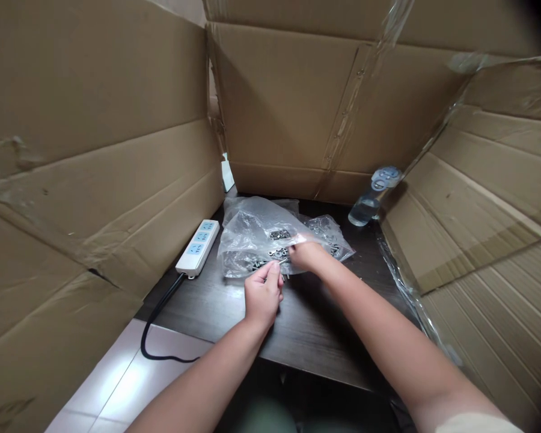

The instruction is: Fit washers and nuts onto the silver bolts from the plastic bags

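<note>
My left hand (pixel 262 293) is closed in a pinch at the near edge of a clear plastic bag (pixel 238 225). A thin metal piece, like a screw or pin, sticks out from its fingertips. Over the bag, my right hand (pixel 307 255) reaches in with curled fingers among small metal parts (pixel 279 252); its fingertips are partly hidden, and what they hold, if anything, does not show. Dark linked metal pieces (pixel 279 235) lie in the bag just beyond the hands. A second clear bag (pixel 327 228) with more small parts is to the right.
A white power strip (pixel 198 248) with a black cable (pixel 151 328) lies on the dark table (pixel 306 337) at the left. A water bottle (pixel 370 201) stands at the back right. Cardboard walls (pixel 288 102) enclose the table on three sides. A pale object (pixel 226 174) is in the back left corner.
</note>
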The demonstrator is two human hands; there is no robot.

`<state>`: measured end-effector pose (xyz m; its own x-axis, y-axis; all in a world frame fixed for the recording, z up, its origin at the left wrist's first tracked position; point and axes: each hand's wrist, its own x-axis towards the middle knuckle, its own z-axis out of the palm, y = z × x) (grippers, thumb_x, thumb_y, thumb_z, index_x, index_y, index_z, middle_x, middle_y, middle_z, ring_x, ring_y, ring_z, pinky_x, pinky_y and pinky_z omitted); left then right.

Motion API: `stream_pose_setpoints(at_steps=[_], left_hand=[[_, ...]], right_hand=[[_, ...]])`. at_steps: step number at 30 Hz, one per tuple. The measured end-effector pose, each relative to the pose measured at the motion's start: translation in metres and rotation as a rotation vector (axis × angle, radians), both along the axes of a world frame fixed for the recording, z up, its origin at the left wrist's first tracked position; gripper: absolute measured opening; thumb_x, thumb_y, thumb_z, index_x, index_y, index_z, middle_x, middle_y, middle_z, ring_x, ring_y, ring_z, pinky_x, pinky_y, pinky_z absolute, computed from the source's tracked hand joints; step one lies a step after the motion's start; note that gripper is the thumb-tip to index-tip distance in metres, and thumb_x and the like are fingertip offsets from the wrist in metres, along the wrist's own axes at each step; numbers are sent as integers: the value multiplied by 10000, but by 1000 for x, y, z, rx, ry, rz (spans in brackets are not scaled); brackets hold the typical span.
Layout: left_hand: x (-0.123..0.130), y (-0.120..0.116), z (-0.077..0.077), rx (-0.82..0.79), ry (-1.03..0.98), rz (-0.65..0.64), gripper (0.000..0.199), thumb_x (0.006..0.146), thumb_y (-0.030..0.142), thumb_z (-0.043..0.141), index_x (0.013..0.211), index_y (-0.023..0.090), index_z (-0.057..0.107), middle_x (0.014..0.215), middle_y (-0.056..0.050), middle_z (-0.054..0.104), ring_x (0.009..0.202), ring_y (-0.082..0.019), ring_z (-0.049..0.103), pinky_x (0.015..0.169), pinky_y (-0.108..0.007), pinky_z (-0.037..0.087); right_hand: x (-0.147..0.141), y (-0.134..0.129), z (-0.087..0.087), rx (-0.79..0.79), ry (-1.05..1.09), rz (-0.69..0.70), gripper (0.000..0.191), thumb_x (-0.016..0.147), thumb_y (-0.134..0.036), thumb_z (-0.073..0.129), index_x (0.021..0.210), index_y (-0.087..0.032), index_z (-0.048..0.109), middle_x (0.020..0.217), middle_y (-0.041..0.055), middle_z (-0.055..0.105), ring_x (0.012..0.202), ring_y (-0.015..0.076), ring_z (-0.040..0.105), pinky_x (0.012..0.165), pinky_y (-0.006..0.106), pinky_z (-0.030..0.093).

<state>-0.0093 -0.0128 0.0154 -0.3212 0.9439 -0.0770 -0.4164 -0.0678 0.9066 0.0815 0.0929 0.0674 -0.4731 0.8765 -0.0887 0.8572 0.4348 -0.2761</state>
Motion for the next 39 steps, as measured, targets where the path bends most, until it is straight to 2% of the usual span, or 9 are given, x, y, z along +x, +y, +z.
stream_pose_setpoints(at_steps=[2,6,11,13,16,21,28,34,39], left_hand=[[0,0,-1,11,16,30,304,756,450,639,662,169,571,507,55,445,352,-30,306,326,-165,244],[0,-1,-1,31,41,19,287,765,443,636,694,169,592,515,54,438,371,-35,325,338,-166,261],[0,0,-1,28,60,-39,304,762,453,635,694,160,593,512,56,425,366,-31,316,332,-165,250],[0,0,-2,25,61,-25,307,762,452,637,685,159,586,511,55,428,364,-31,320,333,-164,255],[1,1,-1,24,19,-24,300,761,435,644,674,158,568,513,55,432,359,-29,316,326,-157,246],[2,2,2,23,-70,-28,317,756,419,654,644,151,527,529,55,439,357,-22,314,314,-143,229],[2,2,1,14,-90,-86,340,771,413,645,618,136,519,511,52,434,359,-20,315,314,-135,229],[-7,6,1,-152,-415,-297,241,749,322,686,733,140,529,579,52,463,370,-13,330,298,-118,217],[-12,8,1,-178,-574,-439,205,789,302,663,826,148,534,613,61,448,377,-5,334,293,-104,234]], right_hand=[[10,-15,-3,-55,141,18,343,924,-237,352,922,-169,688,786,56,711,713,167,672,662,241,499],[17,-45,-18,-282,880,-79,280,867,-269,468,982,-117,673,711,64,690,650,176,665,629,276,540],[11,-60,-26,-337,1200,-181,326,813,-353,560,995,-108,675,731,77,688,612,179,661,661,351,572],[10,-63,-27,-266,1214,-189,318,818,-349,555,986,-110,679,803,96,688,623,176,662,665,349,574],[11,-67,-30,-44,1149,-140,262,847,-283,519,972,-125,687,916,113,663,676,166,659,674,311,566],[11,-70,-42,235,1020,-54,247,878,-201,474,1003,-155,682,884,89,657,704,157,642,686,283,538],[10,-69,-45,422,905,54,291,885,-131,430,1082,-135,644,904,113,643,752,172,627,702,292,523],[26,-66,-42,515,632,328,435,869,-99,432,1300,-115,485,1070,165,577,947,223,572,833,372,503],[40,-58,-38,523,652,392,480,850,-57,443,1306,-201,485,1109,132,550,1006,213,542,840,380,503]])
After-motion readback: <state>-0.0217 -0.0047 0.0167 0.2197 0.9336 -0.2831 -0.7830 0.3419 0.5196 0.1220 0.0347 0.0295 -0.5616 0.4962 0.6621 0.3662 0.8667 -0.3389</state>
